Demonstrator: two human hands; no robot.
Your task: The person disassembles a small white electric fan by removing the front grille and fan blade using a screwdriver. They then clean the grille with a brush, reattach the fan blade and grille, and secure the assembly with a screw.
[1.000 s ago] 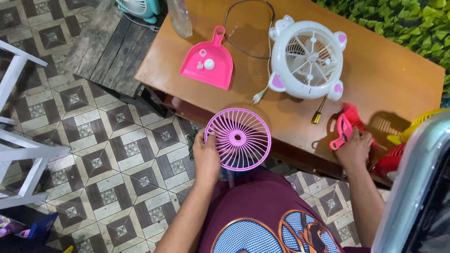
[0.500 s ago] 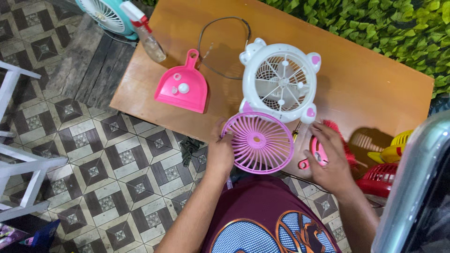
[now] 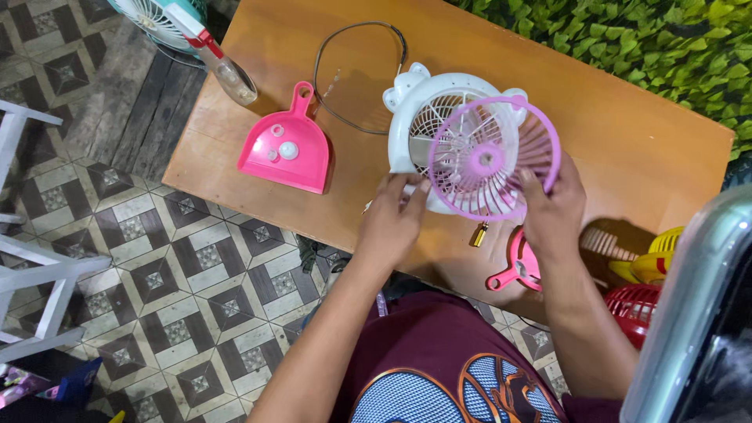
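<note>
A round purple fan grille point(image 3: 495, 157) is held over the front of a small white fan body point(image 3: 423, 117) that lies on the brown wooden table point(image 3: 627, 157). My left hand point(image 3: 393, 218) grips the grille's lower left rim. My right hand point(image 3: 554, 210) grips its right rim. A black cord point(image 3: 352, 70) loops from the fan across the table. A pink fan blade point(image 3: 517, 266) lies on the table just below my right hand, partly hidden by it.
A pink dustpan point(image 3: 286, 153) holding small white parts lies left of the fan. A spray bottle point(image 3: 219, 66) sits at the table's far left corner. Yellow point(image 3: 654, 258) and red point(image 3: 638, 305) plastic grilles sit at right. A small brass-tipped piece point(image 3: 479, 234) lies near the table's front edge. Patterned tile floor lies below.
Both hands lifted the purple grille from below the table edge up onto the white fan. My right hand left the pink blade on the table and took the grille's right rim.
</note>
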